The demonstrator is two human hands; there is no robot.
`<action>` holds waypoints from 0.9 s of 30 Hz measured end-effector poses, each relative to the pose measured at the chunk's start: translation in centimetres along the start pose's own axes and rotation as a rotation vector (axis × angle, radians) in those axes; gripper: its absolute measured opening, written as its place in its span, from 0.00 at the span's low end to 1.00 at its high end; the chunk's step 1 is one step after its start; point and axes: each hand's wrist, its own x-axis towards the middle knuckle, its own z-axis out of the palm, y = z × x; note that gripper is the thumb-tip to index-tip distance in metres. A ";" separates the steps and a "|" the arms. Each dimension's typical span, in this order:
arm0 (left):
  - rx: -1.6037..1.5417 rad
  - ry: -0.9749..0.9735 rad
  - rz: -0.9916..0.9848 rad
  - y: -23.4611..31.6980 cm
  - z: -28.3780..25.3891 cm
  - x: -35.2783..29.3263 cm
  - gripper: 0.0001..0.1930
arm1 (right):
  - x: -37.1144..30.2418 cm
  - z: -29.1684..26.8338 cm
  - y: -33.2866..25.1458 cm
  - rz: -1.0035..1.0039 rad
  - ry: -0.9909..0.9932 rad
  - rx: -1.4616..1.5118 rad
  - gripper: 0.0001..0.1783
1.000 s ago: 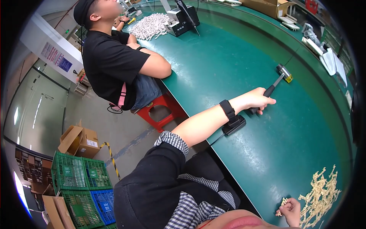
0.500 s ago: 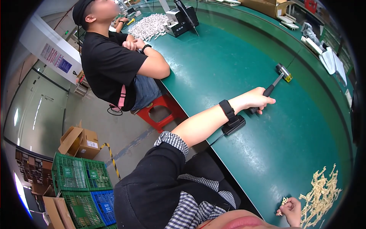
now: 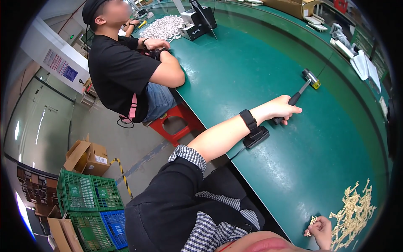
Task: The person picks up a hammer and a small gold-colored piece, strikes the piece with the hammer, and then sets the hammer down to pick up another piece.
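Note:
My left hand [image 3: 282, 110] is closed around the black grip of a mallet [image 3: 301, 90]. The mallet's metal head [image 3: 311, 79], black at one end and yellow at the other, lies on the green tabletop, pointing away from me. A black strap with a small black box [image 3: 256, 137] is at my left wrist, and a cable runs from it. At the lower right, my right hand [image 3: 321, 230] pinches a small cream-coloured zigzag piece [image 3: 311, 226]. Beside that hand spreads a pile of similar cream pieces [image 3: 353, 214].
A person [image 3: 119, 71] in black sits at the table's left on a red stool [image 3: 174, 124]. Beyond are a heap of white parts [image 3: 161, 27] and a black device [image 3: 197, 24]. Green crates [image 3: 77, 191], a blue crate [image 3: 114, 229] and a cardboard box [image 3: 87, 157] stand on the floor.
The seated person's clasped hands have come apart, and one now reaches to the other wrist. My hands keep their grips and have hardly moved.

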 end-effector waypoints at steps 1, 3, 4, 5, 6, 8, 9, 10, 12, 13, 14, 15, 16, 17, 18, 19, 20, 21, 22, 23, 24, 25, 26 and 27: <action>0.000 0.000 0.002 0.0 0.0 0.0 0.15 | 0.2 -0.2 0.7 0.001 0.001 0.001 0.08; 0.001 0.000 0.007 0.0 -0.1 0.1 0.15 | 1.2 -0.6 3.0 -0.046 0.035 0.102 0.10; 0.000 0.000 0.006 0.0 -0.1 0.0 0.15 | 1.4 -0.9 3.7 -0.070 0.051 0.152 0.12; 0.002 0.003 0.008 0.0 -0.1 0.0 0.16 | 1.5 -1.2 4.2 -0.069 0.051 0.152 0.12; 0.003 0.005 0.010 0.0 -0.1 0.0 0.16 | 1.5 -1.2 4.2 -0.070 0.049 0.150 0.12; 0.004 0.006 0.011 0.1 0.0 -0.1 0.16 | 1.5 -1.3 4.2 -0.073 0.046 0.146 0.12; -0.002 0.008 0.013 0.1 0.1 -0.2 0.16 | 1.5 -1.3 4.2 -0.072 0.047 0.146 0.12; -0.007 0.010 0.016 0.2 0.1 -0.2 0.15 | 1.5 -1.2 4.2 -0.072 0.047 0.149 0.12; -0.013 0.011 0.019 0.3 0.1 -0.3 0.15 | 1.5 -1.1 4.2 -0.072 0.048 0.153 0.12; 0.024 0.014 0.032 0.4 0.1 -0.3 0.15 | 1.5 -1.1 4.2 -0.072 0.050 0.153 0.12; 0.061 0.017 0.045 0.5 0.0 -0.4 0.14 | 1.5 -1.0 4.1 -0.072 0.050 0.152 0.11; 0.097 0.017 0.059 0.7 0.0 -0.5 0.13 | 1.5 -0.9 4.0 -0.071 0.052 0.150 0.11; 0.098 0.015 0.060 1.0 0.1 -0.7 0.13 | 1.5 -0.9 3.9 -0.071 0.052 0.150 0.11; 0.043 0.037 0.137 1.3 0.2 -1.0 0.12 | 1.5 -1.0 4.0 -0.072 0.055 0.151 0.11; -0.012 0.059 0.214 1.5 0.3 -1.2 0.11 | 1.6 -1.1 4.2 -0.067 0.053 0.147 0.11; -0.067 0.080 0.290 1.8 0.3 -1.4 0.10 | 1.7 -1.2 4.3 -0.062 0.051 0.144 0.11; -0.066 0.075 0.290 2.1 0.3 -1.5 0.10 | 1.8 -1.3 4.5 -0.056 0.048 0.142 0.11; -0.099 0.171 0.483 2.7 0.1 -1.8 0.08 | 1.8 -1.3 4.5 -0.058 0.050 0.148 0.11; -0.134 0.266 0.675 3.0 -0.1 -2.1 0.07 | 1.7 -1.3 4.5 -0.062 0.054 0.152 0.11; -0.129 0.266 0.674 3.2 -0.6 -2.6 0.07 | 1.7 -1.3 4.4 -0.067 0.054 0.153 0.11; -0.189 0.339 0.802 3.4 -1.2 -3.1 0.07 | 1.7 -1.3 4.4 -0.072 0.054 0.154 0.11; -0.250 0.411 0.930 3.6 -1.6 -3.3 0.07 | 1.7 -1.2 4.4 -0.074 0.051 0.157 0.11; -0.248 0.412 0.928 3.4 -1.9 -3.0 0.07 | 1.7 -1.3 4.4 -0.070 0.053 0.150 0.11; -0.312 0.402 1.032 3.1 -2.1 -2.6 0.07 | 1.6 -1.3 4.4 -0.066 0.055 0.143 0.11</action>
